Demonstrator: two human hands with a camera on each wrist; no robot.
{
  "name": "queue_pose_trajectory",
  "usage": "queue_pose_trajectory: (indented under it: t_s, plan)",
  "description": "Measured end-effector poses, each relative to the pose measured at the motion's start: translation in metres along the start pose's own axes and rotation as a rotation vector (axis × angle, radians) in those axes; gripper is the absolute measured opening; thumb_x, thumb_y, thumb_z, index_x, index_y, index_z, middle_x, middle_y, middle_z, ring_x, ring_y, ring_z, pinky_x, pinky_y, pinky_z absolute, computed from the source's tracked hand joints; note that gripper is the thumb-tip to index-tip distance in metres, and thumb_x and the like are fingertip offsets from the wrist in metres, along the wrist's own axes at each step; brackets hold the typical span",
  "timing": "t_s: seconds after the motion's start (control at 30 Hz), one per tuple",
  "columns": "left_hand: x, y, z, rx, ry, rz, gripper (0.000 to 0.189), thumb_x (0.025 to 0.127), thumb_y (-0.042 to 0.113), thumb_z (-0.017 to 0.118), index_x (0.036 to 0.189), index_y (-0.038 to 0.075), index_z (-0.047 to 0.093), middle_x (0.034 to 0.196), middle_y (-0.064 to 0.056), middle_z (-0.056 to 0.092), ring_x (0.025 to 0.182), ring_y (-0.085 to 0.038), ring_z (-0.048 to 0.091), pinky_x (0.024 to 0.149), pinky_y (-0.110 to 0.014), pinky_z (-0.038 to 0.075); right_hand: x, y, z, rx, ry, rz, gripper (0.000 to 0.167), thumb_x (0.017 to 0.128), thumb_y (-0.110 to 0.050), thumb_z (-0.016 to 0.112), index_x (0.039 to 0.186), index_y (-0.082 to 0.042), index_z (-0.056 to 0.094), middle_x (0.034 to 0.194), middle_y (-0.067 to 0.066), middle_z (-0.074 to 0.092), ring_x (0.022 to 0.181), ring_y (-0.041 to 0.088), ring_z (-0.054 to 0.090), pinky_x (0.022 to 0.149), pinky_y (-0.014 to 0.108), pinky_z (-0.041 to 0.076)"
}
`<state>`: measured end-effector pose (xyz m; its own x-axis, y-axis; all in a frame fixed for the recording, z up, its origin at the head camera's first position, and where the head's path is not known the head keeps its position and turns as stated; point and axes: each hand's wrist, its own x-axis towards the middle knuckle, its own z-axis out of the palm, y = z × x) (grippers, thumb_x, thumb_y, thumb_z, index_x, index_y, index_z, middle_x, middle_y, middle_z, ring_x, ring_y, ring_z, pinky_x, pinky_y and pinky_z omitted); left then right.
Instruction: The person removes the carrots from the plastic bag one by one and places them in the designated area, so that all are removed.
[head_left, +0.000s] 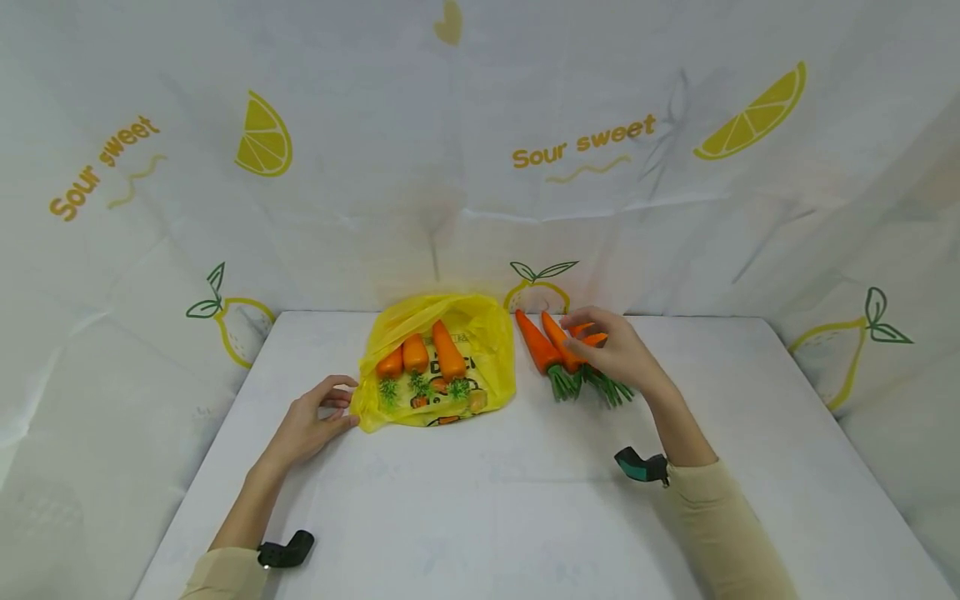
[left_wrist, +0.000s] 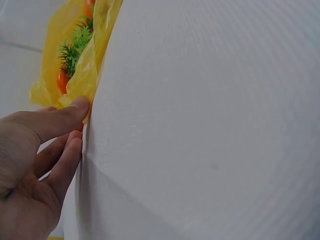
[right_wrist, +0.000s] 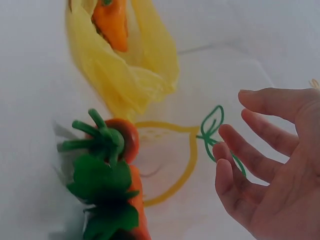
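Observation:
A yellow plastic bag with printing lies mouth toward the front, holding three short toy carrots with feathery green tops. At its left edge is my left hand, the thumb tip touching the plastic and the fingers spread a little apart from it. To the right of the bag lie several longer carrots with dark green stalks. My right hand is over the rightmost of them, partly hiding it. In the right wrist view, its fingers are loosely bent with nothing between them.
A white cloth printed with lemons and lettering hangs behind the white table. Both forearms wear light sleeves, with a dark wrist camera on the right and another wrist camera on the left.

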<state>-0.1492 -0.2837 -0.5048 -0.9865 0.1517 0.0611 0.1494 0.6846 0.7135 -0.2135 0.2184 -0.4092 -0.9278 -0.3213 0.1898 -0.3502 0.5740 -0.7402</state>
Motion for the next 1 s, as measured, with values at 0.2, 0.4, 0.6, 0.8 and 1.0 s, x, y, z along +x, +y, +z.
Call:
queue_pose_trajectory:
  t_s: [0.2,0.4,0.6,0.8,1.0]
  plan:
    - [0.0,0.001,-0.001,-0.003,0.004,-0.014,0.042,0.094,0.011,0.085,0.131,0.014,0.066,0.122,-0.015,0.077,0.115,-0.034,0.075,0.089,-0.012,0.056,0.011,-0.001,0.019,0.034,-0.062,-0.04,0.029,0.102,-0.012,0.075,0.128,0.001,0.071,0.129,0.023,0.074,0.11,0.038,0.071,0.09,0.043,0.062]
    - [0.0,0.0,-0.002,0.01,-0.008,-0.023,0.043,0.094,0.012,0.085,0.134,0.014,0.067,0.123,-0.015,0.077,0.117,-0.034,0.075,0.091,-0.013,0.055,0.019,-0.004,0.034,0.042,-0.092,-0.047,0.03,0.1,-0.013,0.077,0.127,0.0,0.073,0.128,0.021,0.075,0.11,0.037,0.071,0.098,0.053,0.06]
    - [0.0,0.0,-0.004,0.008,-0.015,-0.016,0.043,0.095,0.013,0.084,0.135,0.013,0.068,0.125,-0.015,0.077,0.117,-0.033,0.075,0.098,-0.035,0.062,0.031,-0.013,0.05,0.118,-0.134,-0.065,0.032,0.102,-0.016,0.075,0.129,0.0,0.072,0.13,0.024,0.074,0.111,0.035,0.071,0.095,0.044,0.062]
    - [0.001,0.001,-0.004,-0.003,-0.022,-0.012,0.044,0.095,0.014,0.085,0.135,0.011,0.068,0.126,-0.018,0.077,0.117,-0.035,0.075,0.1,-0.04,0.062,0.044,-0.024,0.068,0.159,-0.155,-0.093,0.03,0.101,-0.012,0.075,0.126,0.002,0.071,0.128,0.024,0.073,0.108,0.036,0.073,0.098,0.055,0.062]
    - [0.0,0.002,-0.004,-0.006,-0.028,-0.022,0.044,0.095,0.016,0.084,0.136,0.009,0.068,0.126,-0.018,0.077,0.118,-0.036,0.074,0.102,-0.05,0.061,0.049,-0.032,0.083,0.173,-0.187,-0.105,0.029,0.101,-0.011,0.076,0.127,0.0,0.07,0.13,0.027,0.071,0.112,0.038,0.072,0.094,0.048,0.065]
